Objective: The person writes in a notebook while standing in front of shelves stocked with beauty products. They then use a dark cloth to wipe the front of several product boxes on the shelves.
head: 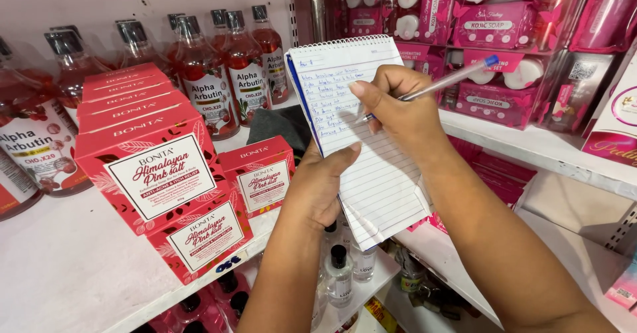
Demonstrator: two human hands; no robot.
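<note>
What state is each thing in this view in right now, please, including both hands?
Notepad: open, tilted, partly filled with handwriting.
Left hand: grip closed on the notepad's lower left edge.
Right hand: grip closed on the pen, tip on the page.
Pen: uncapped, slanted.
Red bottles: upright, capped.
Red boxes: closed, stacked on the white shelf.
Pink soap boxes: closed, shelved.

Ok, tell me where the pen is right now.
In the head view, the pen is right of centre, held in the right hand, its tip on the spiral notepad that the left hand holds.
</note>
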